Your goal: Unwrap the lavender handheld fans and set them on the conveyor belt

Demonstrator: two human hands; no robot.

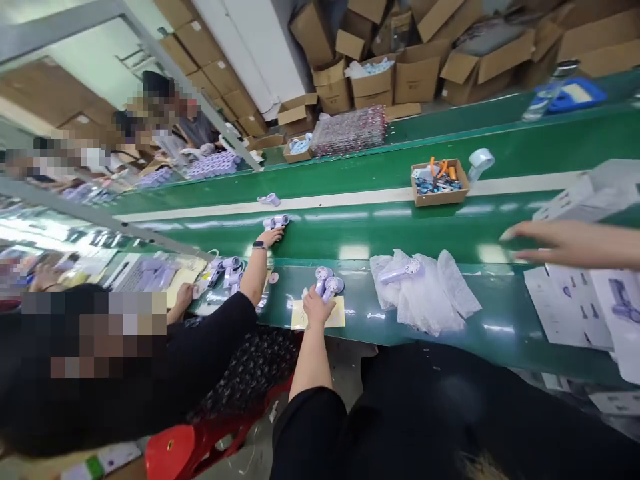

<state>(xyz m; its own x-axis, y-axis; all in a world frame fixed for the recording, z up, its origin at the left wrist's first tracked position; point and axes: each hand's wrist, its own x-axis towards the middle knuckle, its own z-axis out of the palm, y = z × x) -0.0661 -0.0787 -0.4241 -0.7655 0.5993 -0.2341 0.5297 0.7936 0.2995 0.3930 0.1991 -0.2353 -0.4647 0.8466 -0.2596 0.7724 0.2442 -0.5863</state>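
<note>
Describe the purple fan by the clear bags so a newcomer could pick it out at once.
Start at the long green bench, along the strip nearest the wearer. Right of the wearer's left hand sits a heap of crumpled see-through bags. The purple fan lies there, its round grille pointing right; unlike the fans at that hand, no hand touches it.

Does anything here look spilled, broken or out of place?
Nothing looks clearly spilled or broken. Slightly untidy: a small white scrap lies loose on the green worktop, between the yellow paper and the clear bags. Also, a pale-blue item beside the cardboard box differs in colour from the lavender fans.
</note>
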